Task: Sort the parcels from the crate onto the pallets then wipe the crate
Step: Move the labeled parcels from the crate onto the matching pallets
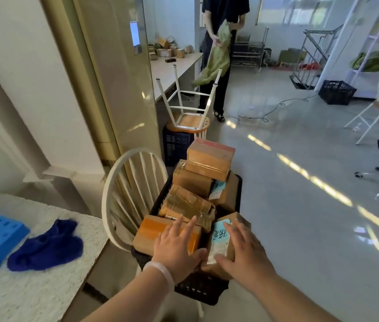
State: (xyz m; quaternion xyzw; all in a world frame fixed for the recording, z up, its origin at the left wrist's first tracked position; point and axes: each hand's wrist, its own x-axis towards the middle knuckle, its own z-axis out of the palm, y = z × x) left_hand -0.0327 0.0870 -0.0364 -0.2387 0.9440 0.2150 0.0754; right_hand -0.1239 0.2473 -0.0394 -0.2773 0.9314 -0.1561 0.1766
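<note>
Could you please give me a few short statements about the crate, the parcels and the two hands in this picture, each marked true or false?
1. The black crate sits on a white chair. True.
2. The black crate is empty. False: it is piled high with cardboard parcels.
3. The left hand is spread open over the orange-taped parcel. True.
4. The right hand grips the blue cloth. False: the right hand is open at the blue-labelled parcel, and the blue cloth lies apart on the counter to the left.
</note>
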